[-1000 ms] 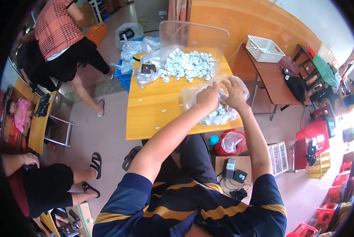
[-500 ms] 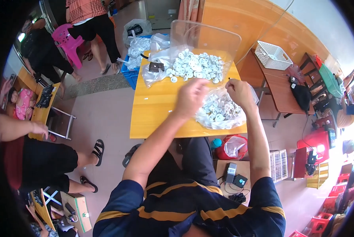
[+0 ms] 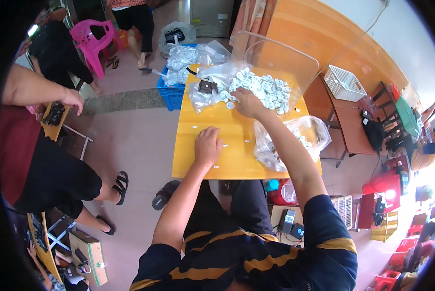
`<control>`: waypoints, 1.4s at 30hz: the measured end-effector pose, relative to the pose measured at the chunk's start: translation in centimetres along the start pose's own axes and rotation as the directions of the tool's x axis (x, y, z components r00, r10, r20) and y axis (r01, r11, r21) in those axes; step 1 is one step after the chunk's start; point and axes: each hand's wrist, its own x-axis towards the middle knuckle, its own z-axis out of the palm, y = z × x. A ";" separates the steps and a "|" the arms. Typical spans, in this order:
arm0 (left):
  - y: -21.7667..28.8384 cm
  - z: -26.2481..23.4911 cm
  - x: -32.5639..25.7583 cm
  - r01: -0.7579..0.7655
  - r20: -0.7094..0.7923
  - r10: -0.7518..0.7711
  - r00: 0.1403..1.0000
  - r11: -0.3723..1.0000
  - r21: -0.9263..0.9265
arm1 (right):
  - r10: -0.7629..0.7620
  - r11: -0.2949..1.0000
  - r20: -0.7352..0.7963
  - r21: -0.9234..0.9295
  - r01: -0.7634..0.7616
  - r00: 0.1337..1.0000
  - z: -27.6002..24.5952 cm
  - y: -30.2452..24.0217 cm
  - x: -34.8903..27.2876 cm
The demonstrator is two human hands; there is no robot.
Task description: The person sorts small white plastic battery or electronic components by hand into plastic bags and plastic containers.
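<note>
Your right hand (image 3: 248,103) is at the left part of the pile of white round parts (image 3: 272,91), which lies on the far side of the yellow table (image 3: 188,160), in front of the clear plastic panel (image 3: 302,63); its fingers reach in among the parts, and you cannot tell whether they pinch one. Your left hand (image 3: 209,146) rests on the bare tabletop, fingers close together and loosely bent, with nothing seen in them, near some small white bits (image 3: 225,145). The parts look light and stiff, likely smooth plastic, so they should slide over one another; take one by its rim, between thumb and fingertip, and avoid bending any thin edges. The clear bag (image 3: 318,136), partly behind your right forearm, looks limp and slippery, so gather its mouth rather than one thin fold. Half a second ago both hands were raised over or beside that bag; now the right has gone to the pile and the left has come down onto the wood
</note>
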 end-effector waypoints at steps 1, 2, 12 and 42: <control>-0.1 -0.2 -0.1 0.002 -0.022 -0.002 1.000 1.000 -0.017 | 0.034 0.996 0.083 -0.089 -0.026 0.996 0.6 -0.4 1.1; -0.1 -0.4 -0.1 0.008 -0.027 -0.008 1.000 1.000 -0.018 | 0.028 0.996 0.088 -0.092 -0.020 0.996 1.1 -0.6 2.0; 0.3 -0.7 0.0 0.034 -0.005 -0.034 0.999 0.998 -0.048 | 0.016 0.944 0.195 -0.326 0.050 0.981 4.1 -1.8 4.5; 0.0 -0.8 -0.1 0.070 -0.050 -0.076 0.996 0.990 -0.122 | 0.256 0.931 0.279 -0.329 -0.158 0.926 3.9 -4.1 8.6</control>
